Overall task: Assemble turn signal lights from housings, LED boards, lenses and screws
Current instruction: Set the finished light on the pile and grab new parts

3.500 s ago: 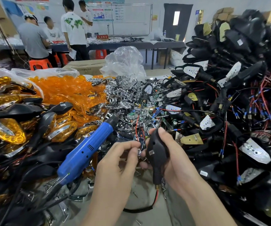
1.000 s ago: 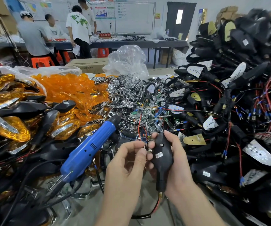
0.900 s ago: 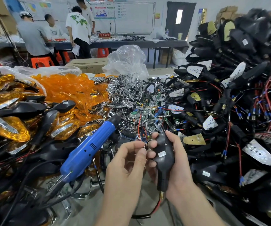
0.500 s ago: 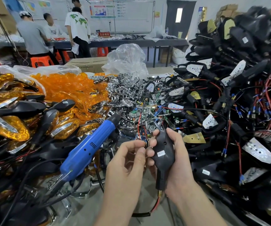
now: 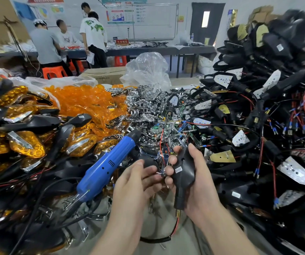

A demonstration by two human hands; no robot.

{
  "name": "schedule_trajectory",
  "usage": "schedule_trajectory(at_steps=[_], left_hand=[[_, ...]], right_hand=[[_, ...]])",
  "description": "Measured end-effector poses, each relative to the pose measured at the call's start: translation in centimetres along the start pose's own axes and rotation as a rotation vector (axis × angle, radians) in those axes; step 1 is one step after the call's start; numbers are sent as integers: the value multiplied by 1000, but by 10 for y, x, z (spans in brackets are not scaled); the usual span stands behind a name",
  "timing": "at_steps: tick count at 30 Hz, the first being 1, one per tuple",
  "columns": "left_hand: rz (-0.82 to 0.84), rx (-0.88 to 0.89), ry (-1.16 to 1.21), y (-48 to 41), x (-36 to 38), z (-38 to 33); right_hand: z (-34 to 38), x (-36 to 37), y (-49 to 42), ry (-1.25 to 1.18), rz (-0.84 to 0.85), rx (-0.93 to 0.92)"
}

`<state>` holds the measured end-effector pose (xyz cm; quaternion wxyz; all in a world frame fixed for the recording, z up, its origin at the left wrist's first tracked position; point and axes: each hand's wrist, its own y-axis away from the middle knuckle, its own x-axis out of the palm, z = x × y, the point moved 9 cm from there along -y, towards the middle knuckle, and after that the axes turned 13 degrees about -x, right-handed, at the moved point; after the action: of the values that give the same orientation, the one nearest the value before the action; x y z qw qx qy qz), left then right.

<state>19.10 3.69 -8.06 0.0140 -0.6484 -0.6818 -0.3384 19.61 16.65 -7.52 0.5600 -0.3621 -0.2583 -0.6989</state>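
Gripping a black housing (image 5: 184,173) just above the near edge of the desk (image 5: 181,247), the right hand (image 5: 201,183) has its fingers wrapped round the shell, with the fingertips showing at its left edge and the thumb up along its right side. The housing stands with its stem pointing down. A white label (image 5: 178,170) faces the camera, and a red-and-black wire (image 5: 174,229) runs from the brass end of the stem down to the desk.

The left hand (image 5: 138,179) is just beside it, fingers curled and closed in a pinch on a small shiny part (image 5: 160,174) held against the right hand's fingertips. What that part is cannot be made out.

A blue electric screwdriver (image 5: 107,166) lies tilted on the pile to the left, tip pointing away, touched by neither hand. Left of it are finished lights (image 5: 25,144) with amber lenses. Behind them is a heap of loose orange lenses (image 5: 85,102), then chrome reflectors (image 5: 144,107) and a clear plastic bag (image 5: 148,70). Black housings with LED boards (image 5: 258,126) and wires fill the right side. Several people (image 5: 47,45) are at a far table.
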Motion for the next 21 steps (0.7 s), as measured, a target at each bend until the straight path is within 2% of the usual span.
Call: schedule_trajectory(at_steps=[4, 9, 12, 14, 16, 21], left_hand=[[-124, -55, 289, -8, -27, -1], [-105, -252, 727, -14, -17, -4], [-167, -282, 907, -18, -12, -19], [-201, -266, 913, -20, -14, -22], [-238, -226, 823, -22, -18, -21], [-348, -51, 663, -19, -40, -24]], right_hand=[[0, -1, 1, 21, -8, 3], [2, -3, 2, 29, -16, -4], [4, -5, 3, 27, -22, -6], [5, -5, 4, 19, -16, -2], [6, -5, 4, 12, -15, 7], [-1, -4, 2, 44, -20, 41]])
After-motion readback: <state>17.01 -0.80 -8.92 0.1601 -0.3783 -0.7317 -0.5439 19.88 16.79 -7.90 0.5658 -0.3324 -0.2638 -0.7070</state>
